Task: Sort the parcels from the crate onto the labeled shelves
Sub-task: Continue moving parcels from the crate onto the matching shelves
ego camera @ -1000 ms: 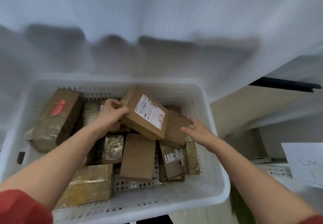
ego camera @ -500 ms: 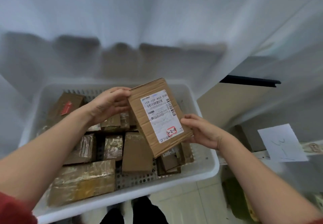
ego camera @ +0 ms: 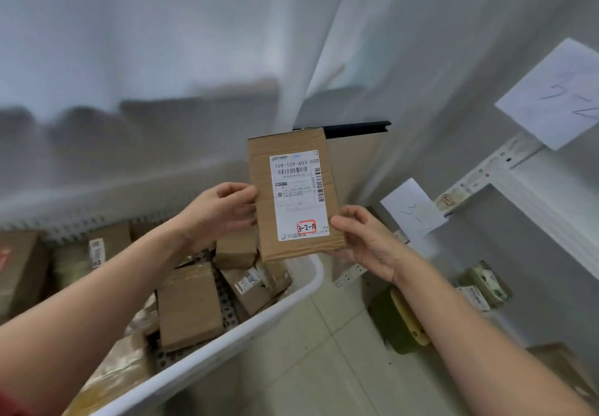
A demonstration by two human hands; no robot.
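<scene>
Since half a second ago the parcel (ego camera: pixel 259 162) has gone up and turned from tilted to nearly upright, and the view has swung to the right, so the crate (ego camera: pixel 233 344) now sits low on the left and more of the shelf (ego camera: pixel 505 169) shows.

The parcel is a flat brown cardboard box. It is in the air, above the far right corner of the crate and not touching it. Its white label (ego camera: pixel 298 195) faces the camera. Near the bottom of the label a handwritten mark (ego camera: pixel 306 227) in a red frame reads 3-2-10.

The left hand (ego camera: pixel 220 211) grips the left edge of the parcel at about mid height, with the fingers curled on that edge. The right hand (ego camera: pixel 366 240) grips the lower right corner: the thumb lies on the front beside the label and the fingers go behind.

Other brown parcels (ego camera: pixel 191 305) lie in the crate, some flat and some leaning on each other.

On the right the shelf is a white metal frame. Two sheets of paper hang on it, an upper sheet (ego camera: pixel 557 91) and a lower sheet (ego camera: pixel 411 211), each with faint handwriting that I cannot read. Some small boxes (ego camera: pixel 486 282) lie lower in the shelf. A white curtain (ego camera: pixel 194 42) hangs behind the crate.
</scene>
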